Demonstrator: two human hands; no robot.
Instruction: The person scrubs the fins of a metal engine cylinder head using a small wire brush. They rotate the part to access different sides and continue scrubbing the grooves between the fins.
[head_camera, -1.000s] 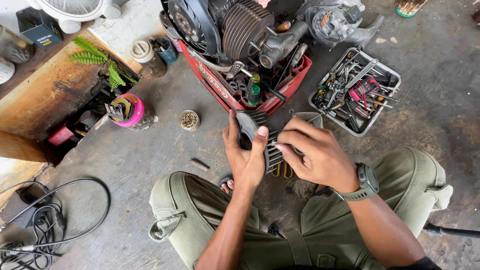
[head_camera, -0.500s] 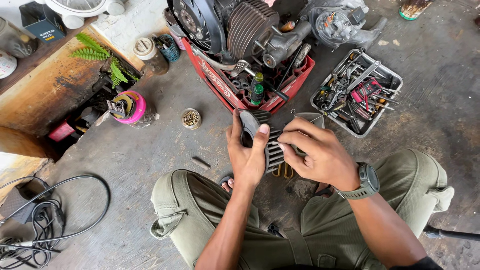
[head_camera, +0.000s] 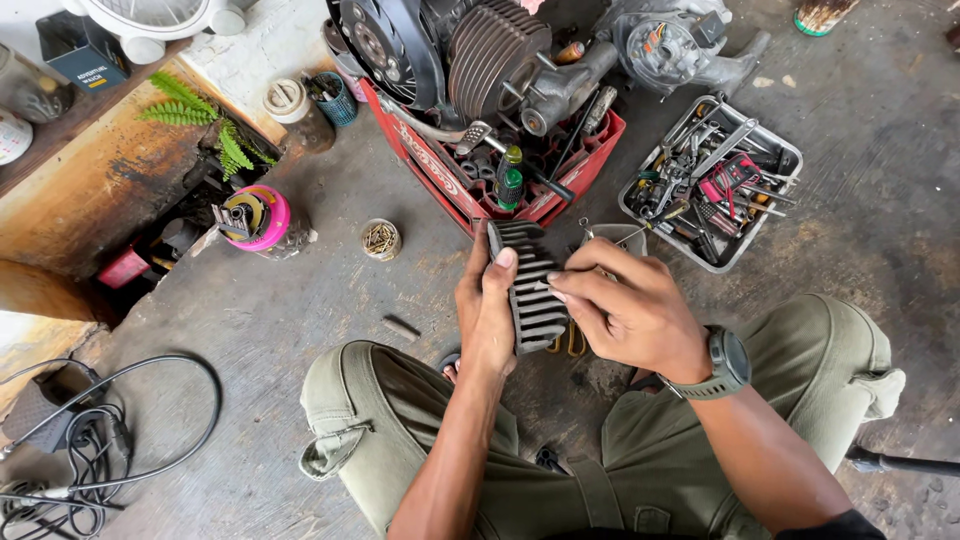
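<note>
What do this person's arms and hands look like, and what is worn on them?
Both forearms are bare, with no sleeves or gloves in view. The left hand wears nothing. The right hand has a dark wristwatch with a round case and dark strap at the wrist.

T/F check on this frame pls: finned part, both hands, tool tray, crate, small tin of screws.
1. Both hands hold the dark finned part. True: left hand grips its left edge, right hand touches its right side.
2. The tool tray sits left of the person's knees. False: it lies to the right, past the right hand.
3. The engine rests on a red crate. True.
4. The small tin of screws is in the left hand. False: it stands on the floor, apart.
</note>
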